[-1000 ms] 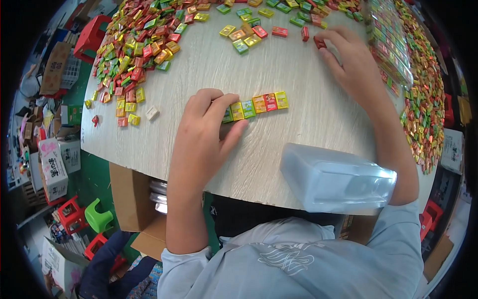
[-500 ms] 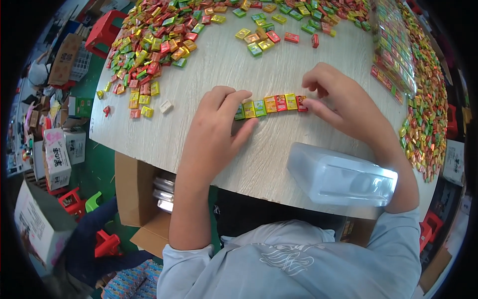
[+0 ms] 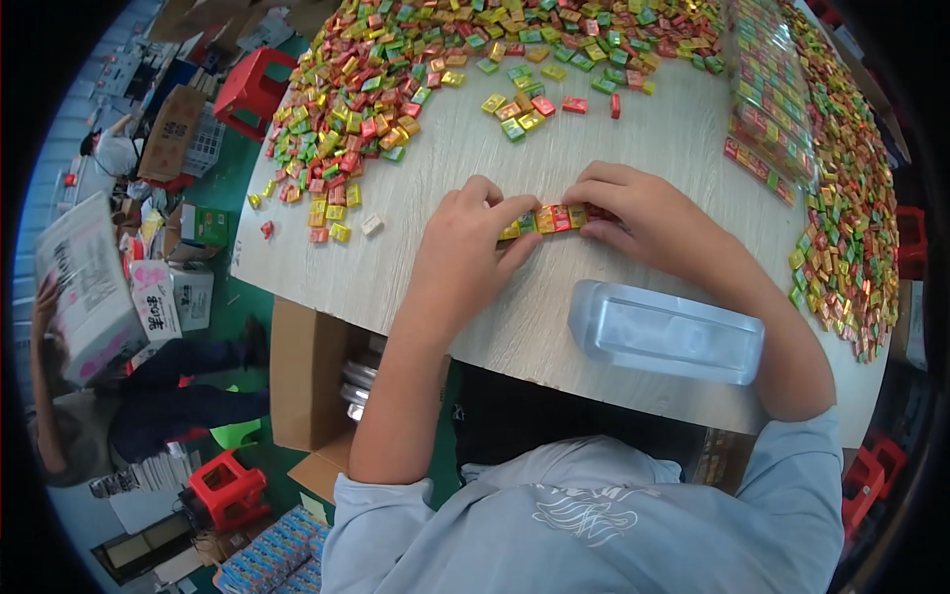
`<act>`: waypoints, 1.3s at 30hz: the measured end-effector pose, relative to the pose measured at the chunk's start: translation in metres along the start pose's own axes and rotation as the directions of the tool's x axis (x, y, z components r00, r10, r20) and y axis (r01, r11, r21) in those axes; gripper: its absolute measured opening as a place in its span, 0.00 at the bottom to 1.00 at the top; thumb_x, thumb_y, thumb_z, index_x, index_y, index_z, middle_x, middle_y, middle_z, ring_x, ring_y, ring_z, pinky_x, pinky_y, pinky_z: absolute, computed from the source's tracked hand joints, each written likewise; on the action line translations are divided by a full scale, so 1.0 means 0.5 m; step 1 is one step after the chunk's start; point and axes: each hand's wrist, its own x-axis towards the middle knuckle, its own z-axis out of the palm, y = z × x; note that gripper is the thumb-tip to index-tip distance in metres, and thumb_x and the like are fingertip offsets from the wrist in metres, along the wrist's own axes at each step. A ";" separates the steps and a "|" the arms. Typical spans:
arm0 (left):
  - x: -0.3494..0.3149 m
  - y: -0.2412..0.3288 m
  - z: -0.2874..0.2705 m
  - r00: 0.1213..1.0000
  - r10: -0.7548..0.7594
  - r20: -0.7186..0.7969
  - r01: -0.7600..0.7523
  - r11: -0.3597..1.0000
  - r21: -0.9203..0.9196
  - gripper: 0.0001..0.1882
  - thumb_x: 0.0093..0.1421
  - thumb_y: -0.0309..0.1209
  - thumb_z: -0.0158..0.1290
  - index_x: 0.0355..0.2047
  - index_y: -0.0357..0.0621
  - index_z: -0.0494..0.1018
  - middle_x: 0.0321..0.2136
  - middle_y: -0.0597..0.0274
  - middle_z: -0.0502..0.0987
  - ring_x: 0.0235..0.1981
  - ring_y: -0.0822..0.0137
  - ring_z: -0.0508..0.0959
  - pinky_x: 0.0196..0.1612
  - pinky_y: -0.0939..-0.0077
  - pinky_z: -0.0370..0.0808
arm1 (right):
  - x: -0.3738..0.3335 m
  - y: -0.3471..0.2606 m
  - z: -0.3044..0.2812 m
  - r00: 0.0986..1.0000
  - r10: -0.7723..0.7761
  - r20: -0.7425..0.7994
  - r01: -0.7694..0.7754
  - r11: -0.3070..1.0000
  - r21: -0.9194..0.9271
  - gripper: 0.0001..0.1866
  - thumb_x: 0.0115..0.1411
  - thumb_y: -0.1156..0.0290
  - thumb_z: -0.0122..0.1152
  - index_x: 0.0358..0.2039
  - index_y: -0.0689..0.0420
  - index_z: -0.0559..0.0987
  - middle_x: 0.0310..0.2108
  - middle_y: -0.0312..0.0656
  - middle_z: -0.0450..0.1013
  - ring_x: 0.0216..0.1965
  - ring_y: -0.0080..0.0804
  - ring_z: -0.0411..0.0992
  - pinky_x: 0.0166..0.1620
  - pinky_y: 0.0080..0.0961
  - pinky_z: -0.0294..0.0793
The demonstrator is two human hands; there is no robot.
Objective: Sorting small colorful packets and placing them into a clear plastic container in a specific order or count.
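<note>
A short row of small wrapped candies point(image 3: 559, 219) in red, yellow, green and orange lies on the pale wooden table point(image 3: 475, 297) in front of me. The thumb and fingers of my left hand point(image 3: 470, 238) pinch its left end. Over the right end, my right hand point(image 3: 633, 210) closes with thumb and fingertips, hiding the last candies. Both forearms reach in from the near edge. Nearer to me, beside my right forearm, a clear plastic box point(image 3: 668, 332) lies on the tabletop.
Loose candies point(image 3: 366, 109) heap along the far left, and another heap point(image 3: 846, 228) lines the right side. A clear pack of candy rows point(image 3: 772, 99) lies at the far right. Below the edge is an open cardboard box point(image 3: 307, 376). At left, a person carries a white carton point(image 3: 89, 287).
My right hand has closed onto the row's right end, and my left hand has gripped its left end more tightly. The view has shifted; at left a person with a carton now shows.
</note>
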 end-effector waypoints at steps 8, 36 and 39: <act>0.029 0.032 -0.028 0.996 0.003 -0.085 -0.002 1.000 0.008 0.17 0.55 0.31 0.69 0.46 0.50 0.84 0.36 0.58 0.76 0.41 0.55 0.79 0.45 0.60 0.77 | 0.000 -0.018 -0.055 0.999 -0.020 -0.042 0.023 0.997 0.069 0.15 0.63 0.77 0.67 0.51 0.60 0.79 0.46 0.44 0.74 0.43 0.42 0.77 0.47 0.35 0.79; -0.109 0.205 -0.035 0.881 0.397 -0.256 -0.402 0.915 0.037 0.27 0.58 0.35 0.67 0.56 0.42 0.77 0.54 0.54 0.76 0.51 0.52 0.76 0.57 0.57 0.73 | -0.299 -0.258 -0.059 0.885 0.091 -0.456 -0.234 0.935 -0.267 0.17 0.59 0.80 0.66 0.49 0.61 0.79 0.50 0.50 0.74 0.50 0.52 0.72 0.56 0.44 0.72; -0.127 0.204 -0.011 0.863 0.402 -0.305 -0.392 0.915 0.097 0.29 0.57 0.36 0.66 0.58 0.42 0.76 0.59 0.55 0.74 0.56 0.55 0.74 0.60 0.58 0.70 | -0.328 -0.250 -0.025 0.891 0.049 -0.450 -0.239 0.895 -0.376 0.18 0.61 0.77 0.64 0.52 0.61 0.79 0.55 0.50 0.74 0.55 0.54 0.70 0.60 0.47 0.68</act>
